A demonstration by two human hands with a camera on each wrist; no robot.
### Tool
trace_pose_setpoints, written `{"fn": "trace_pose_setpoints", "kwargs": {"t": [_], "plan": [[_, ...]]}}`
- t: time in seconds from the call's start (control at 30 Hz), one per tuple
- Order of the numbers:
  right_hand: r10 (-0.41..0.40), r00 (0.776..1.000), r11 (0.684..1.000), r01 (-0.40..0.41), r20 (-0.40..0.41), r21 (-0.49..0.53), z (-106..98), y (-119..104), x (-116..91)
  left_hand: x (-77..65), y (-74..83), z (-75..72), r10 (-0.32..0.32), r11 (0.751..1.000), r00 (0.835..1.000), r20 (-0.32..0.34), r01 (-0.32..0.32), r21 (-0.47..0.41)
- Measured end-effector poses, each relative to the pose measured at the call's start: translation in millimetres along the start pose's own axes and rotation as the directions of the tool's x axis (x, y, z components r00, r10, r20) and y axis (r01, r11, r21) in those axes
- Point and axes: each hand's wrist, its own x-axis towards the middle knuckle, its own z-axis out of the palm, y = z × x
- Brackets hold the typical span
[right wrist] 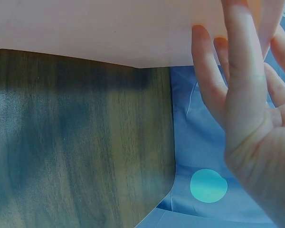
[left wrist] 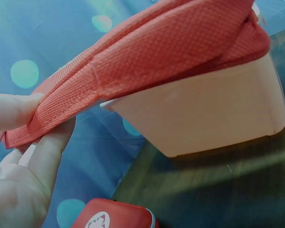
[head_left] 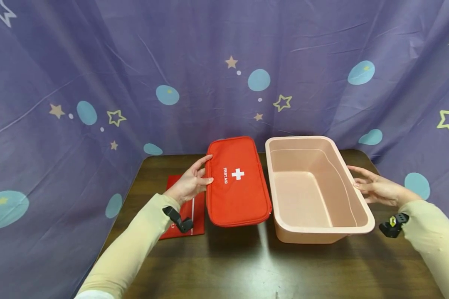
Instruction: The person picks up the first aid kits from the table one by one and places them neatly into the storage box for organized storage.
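My left hand [head_left: 187, 182] pinches the left edge of a red first aid pouch [head_left: 243, 195], thumb on one face and fingers behind it. The pouch, marked with a white cross, is held up above the table, tilted, beside a pale pink plastic bin [head_left: 299, 199]. In the left wrist view the zipped side of the pouch [left wrist: 171, 57] overlaps the bin [left wrist: 204, 109]. With fairly straight fingers, my right hand [head_left: 381, 189] touches the bin's right side near the rim; in the right wrist view fingertips [right wrist: 199, 33] rest against its outer wall.
Under my left wrist lies a flat red item [head_left: 198, 216] with a white stripe. A red case [left wrist: 114, 216] with a white round emblem shows low in the left wrist view. The dark wooden table [head_left: 194, 265] ends at a purple curtain [head_left: 209, 116] behind.
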Motion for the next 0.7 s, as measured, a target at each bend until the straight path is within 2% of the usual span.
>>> {"fn": "trace_pose_setpoints", "kwargs": {"t": [0.23, 0.7], "plan": [[-0.009, 1.000, 1.000, 0.009, 0.003, 0.007, -0.9, 0.2, 0.3, 5.5, 9.3, 9.9, -0.005, 0.999, 1.000, -0.020, 0.006, 0.032], [-0.005, 1.000, 1.000, 0.005, -0.010, -0.006, -0.5, 0.9, 0.8, 24.9, 22.8, 37.7, -0.024, 0.999, 1.000, -0.017, 0.024, 0.021]]}}
